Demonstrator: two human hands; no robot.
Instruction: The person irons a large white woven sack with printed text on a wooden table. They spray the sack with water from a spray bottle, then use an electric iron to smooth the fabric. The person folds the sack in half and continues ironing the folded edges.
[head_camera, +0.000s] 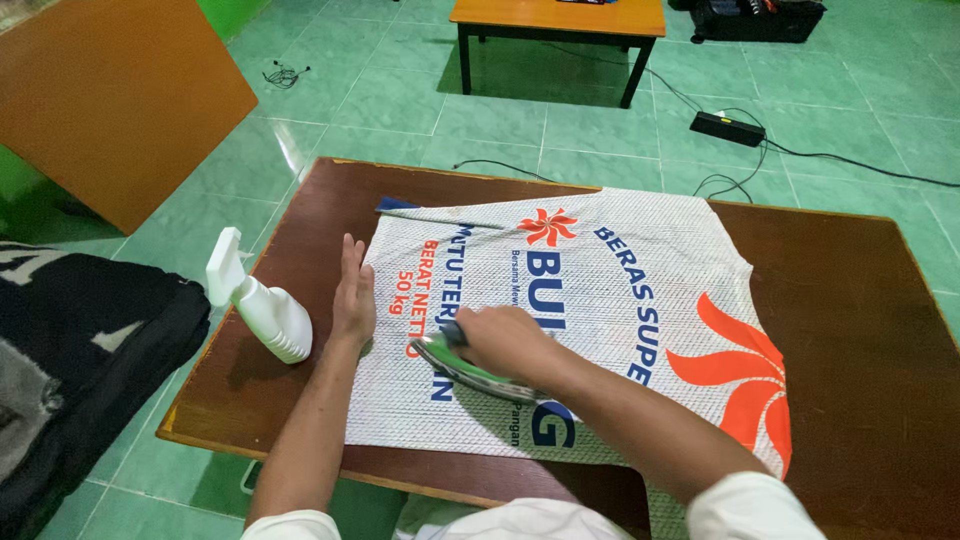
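Observation:
A white woven sack (640, 300) with blue and orange print lies spread flat on a dark brown table (860, 330). My right hand (505, 340) grips the handle of a clothes iron (470, 372) with a green and silver body, resting on the sack's near left part. My left hand (353, 292) lies flat with fingers together on the sack's left edge, pressing it to the table. A white spray bottle (262, 305) stands just left of that hand.
A dark bag or cloth bundle (80, 350) sits at the left on the green tiled floor. An orange table (556, 30) stands beyond, with a black power adapter (727, 128) and cables on the floor. A brown board (110, 100) leans at upper left.

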